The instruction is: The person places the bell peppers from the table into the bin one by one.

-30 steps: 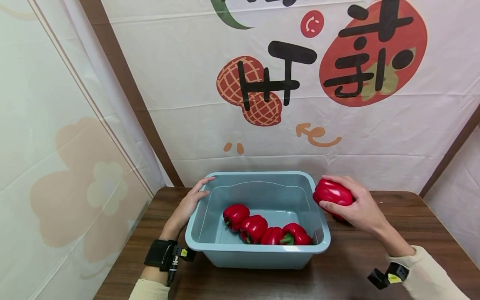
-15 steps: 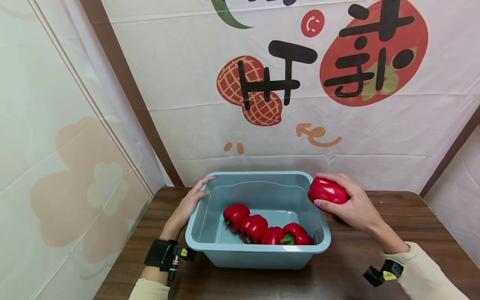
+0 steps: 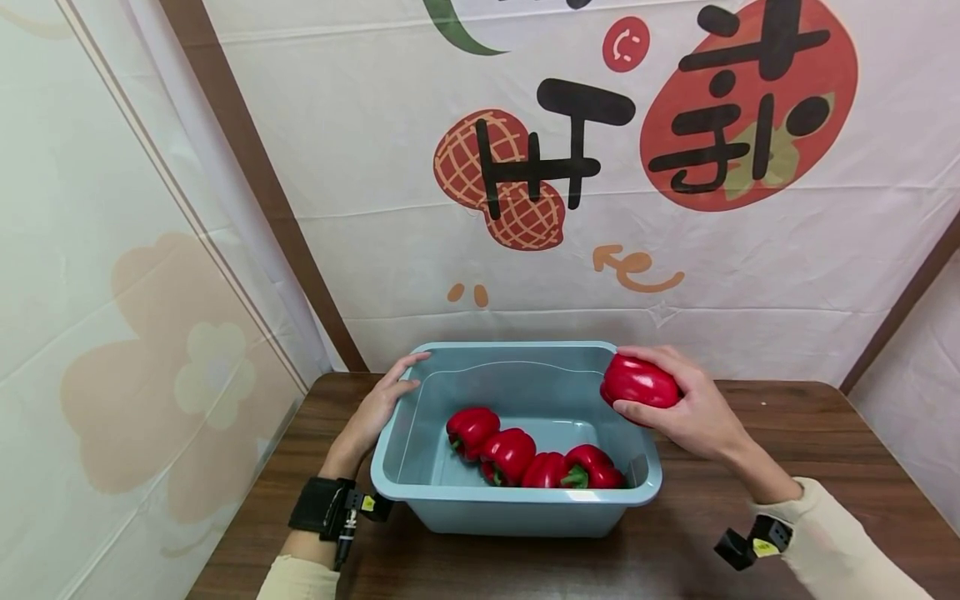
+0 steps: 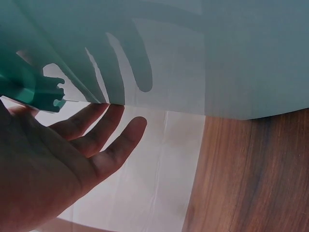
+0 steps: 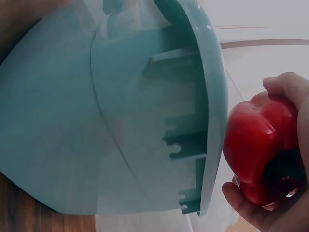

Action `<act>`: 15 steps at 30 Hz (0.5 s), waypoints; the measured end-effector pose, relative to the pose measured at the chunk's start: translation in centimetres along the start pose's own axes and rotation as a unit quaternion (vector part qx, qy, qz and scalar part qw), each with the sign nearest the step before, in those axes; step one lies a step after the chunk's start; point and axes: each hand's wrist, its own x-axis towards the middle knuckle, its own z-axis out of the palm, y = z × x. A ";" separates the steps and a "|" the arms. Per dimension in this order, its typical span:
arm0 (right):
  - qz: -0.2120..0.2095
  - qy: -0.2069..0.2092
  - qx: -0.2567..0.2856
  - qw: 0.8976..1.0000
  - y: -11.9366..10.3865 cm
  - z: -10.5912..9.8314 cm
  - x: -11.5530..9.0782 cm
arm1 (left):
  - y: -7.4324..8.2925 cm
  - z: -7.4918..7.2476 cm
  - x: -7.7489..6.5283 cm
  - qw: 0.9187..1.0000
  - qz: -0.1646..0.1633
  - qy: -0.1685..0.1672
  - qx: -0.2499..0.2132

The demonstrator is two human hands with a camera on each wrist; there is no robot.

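Note:
My right hand (image 3: 693, 408) grips a glossy red bell pepper (image 3: 640, 382) over the right rim of a light blue plastic basin (image 3: 517, 497). In the right wrist view the fingers wrap the pepper (image 5: 260, 140) from the side, close by the basin's outer rim (image 5: 215, 96). Its stem is mostly hidden. My left hand (image 3: 378, 408) rests at the basin's left rim, fingers extended. In the left wrist view, straight fingertips reach up to the basin's wall (image 4: 174, 72). Inside the basin lie several red bell peppers (image 3: 507, 457), mostly along its near side, some with green stems showing.
The basin stands on a dark brown wooden table (image 3: 787, 467). Right behind the table hangs a white printed cloth (image 3: 360, 250), and another pale cloth (image 3: 150, 333) with a flower print borders the left side.
My right hand has moved left with the bell pepper, from beside the basin to over its right rim. The left hand and the peppers in the basin have stayed put.

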 end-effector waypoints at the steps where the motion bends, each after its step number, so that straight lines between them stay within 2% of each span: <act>1: -0.002 -0.001 0.003 1.000 -0.1 0.1 0.0 | 0.0 0.0 0.0 1.000 0.000 0.000 0.000; 15: -0.011 -0.021 0.026 0.999 -0.5 1.3 0.5 | -0.3 -0.1 0.1 1.000 0.012 -0.001 0.010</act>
